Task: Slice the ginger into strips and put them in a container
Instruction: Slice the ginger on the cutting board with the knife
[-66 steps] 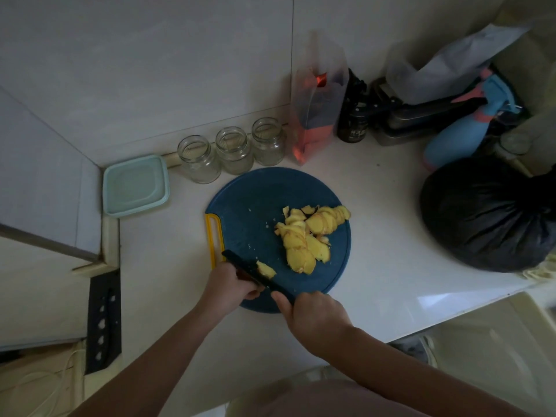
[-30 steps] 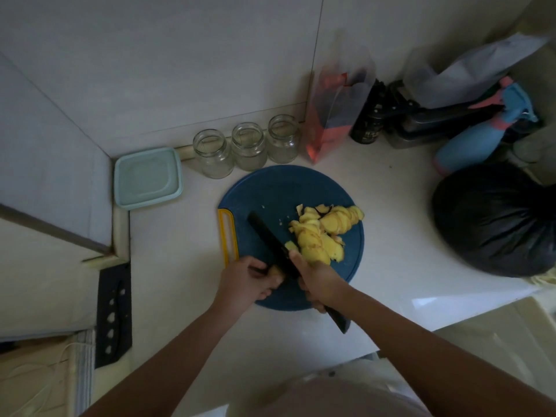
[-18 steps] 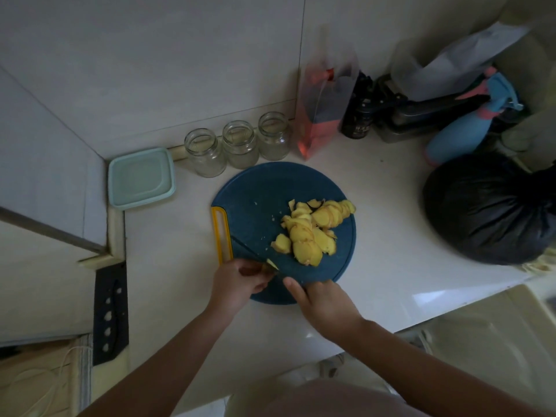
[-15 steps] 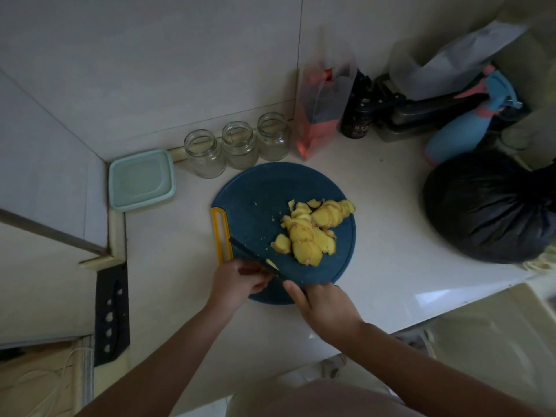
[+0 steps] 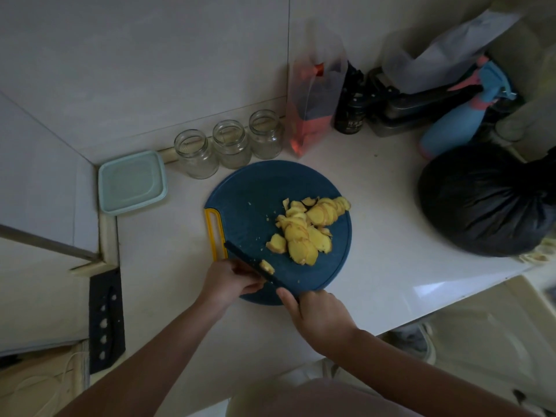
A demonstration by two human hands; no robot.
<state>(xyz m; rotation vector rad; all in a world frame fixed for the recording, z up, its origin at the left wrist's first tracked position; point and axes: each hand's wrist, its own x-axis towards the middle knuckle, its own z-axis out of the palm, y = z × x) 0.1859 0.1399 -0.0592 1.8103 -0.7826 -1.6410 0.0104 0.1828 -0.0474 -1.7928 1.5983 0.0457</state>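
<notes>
The knife [image 5: 249,261] has swung back from the ginger slices [image 5: 304,233] to the board's [image 5: 264,188] near edge. The right hand [image 5: 319,314] grips its handle; the left hand [image 5: 231,281] curls beside the blade, its hold hidden. Slices lie piled on the board, seemingly none cut into strips yet, and no ginger shows in the container [image 5: 132,180].

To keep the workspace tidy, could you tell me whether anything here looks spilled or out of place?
Nothing serious: a few ginger crumbs lie scattered on the cutting board, apart from the slice pile.

Tied black bag [image 5: 481,203] on counter [image 5: 382,236], right side. Blue spray bottle [image 5: 451,127] lying behind it. Pink-tinted plastic bag [image 5: 313,106] upright by wall [image 5: 150,70], small dark bottle [image 5: 350,115] just beside.
</notes>
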